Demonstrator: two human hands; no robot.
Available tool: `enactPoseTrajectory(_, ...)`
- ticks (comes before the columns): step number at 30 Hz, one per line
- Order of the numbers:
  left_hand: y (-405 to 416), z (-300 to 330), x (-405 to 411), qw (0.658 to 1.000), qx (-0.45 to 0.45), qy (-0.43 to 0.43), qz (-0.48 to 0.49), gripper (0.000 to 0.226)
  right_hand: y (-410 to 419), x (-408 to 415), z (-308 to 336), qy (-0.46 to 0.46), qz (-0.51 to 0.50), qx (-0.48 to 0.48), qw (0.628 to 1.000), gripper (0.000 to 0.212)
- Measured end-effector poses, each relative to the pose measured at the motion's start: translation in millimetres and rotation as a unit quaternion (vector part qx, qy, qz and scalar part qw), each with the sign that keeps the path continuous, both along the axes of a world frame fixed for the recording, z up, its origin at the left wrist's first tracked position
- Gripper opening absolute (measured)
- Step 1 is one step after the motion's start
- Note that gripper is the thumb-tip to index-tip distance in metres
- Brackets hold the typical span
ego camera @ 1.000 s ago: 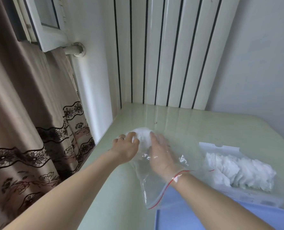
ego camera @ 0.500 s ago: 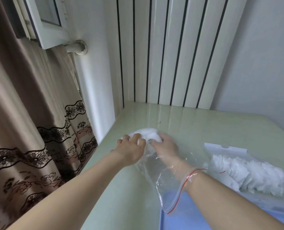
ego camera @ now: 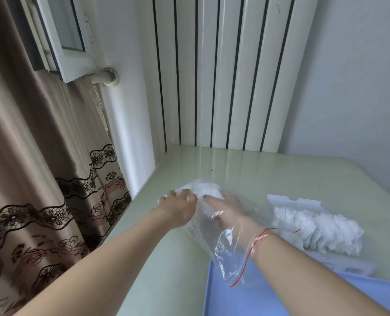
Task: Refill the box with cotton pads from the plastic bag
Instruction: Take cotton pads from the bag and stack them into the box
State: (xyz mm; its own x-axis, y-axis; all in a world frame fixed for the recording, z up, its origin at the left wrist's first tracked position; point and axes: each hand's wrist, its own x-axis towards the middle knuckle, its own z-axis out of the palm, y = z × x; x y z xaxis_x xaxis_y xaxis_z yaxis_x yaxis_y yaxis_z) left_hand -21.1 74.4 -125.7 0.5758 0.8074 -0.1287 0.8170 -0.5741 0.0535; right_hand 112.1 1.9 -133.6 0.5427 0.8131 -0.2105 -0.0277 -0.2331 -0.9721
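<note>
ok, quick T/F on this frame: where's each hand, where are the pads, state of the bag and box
1. The right hand is inside the clear plastic bag. True.
2. The left hand is inside the bag too. False: it presses on the bag from outside, by the clump of cotton pads.
3. The box is empty. False: white pads already lie in it.
4. The bag's red-lined mouth sits around the right wrist. True.
5. The bag hangs in mid-air. False: it lies on the green table.
</note>
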Motion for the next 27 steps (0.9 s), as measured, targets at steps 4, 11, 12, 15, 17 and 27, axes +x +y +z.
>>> enactPoseTrajectory(4,0,-3,-3,1.0,-0.019,0.002,0.004,0.051,-2,2,-3,0.003,-0.041,-0.014,0.999,0.016)
enactPoseTrajectory(11,-4,14,-7,0.998,-0.052,0.003,0.019,0.034,-81,-3,15,0.09,0.058,-0.034,0.994,0.016)
enactPoseTrajectory(12,-4,15,-6,0.999,-0.048,0.011,0.013,0.034,-98,-1,21,0.052,0.09,-0.056,0.993,0.017)
enactPoseTrajectory(15,-1,20,-3,0.999,-0.047,0.005,0.023,0.042,-138,11,42,0.006,0.155,-0.081,0.985,0.019)
enactPoseTrajectory(17,-10,31,1,0.998,-0.051,-0.029,0.039,0.042,-161,24,56,0.0,0.171,-0.086,0.982,0.021)
enactPoseTrajectory(27,-130,103,40,0.92,-0.22,-0.31,-0.091,0.05,-243,78,95,-0.11,0.138,-0.09,0.98,0.009)
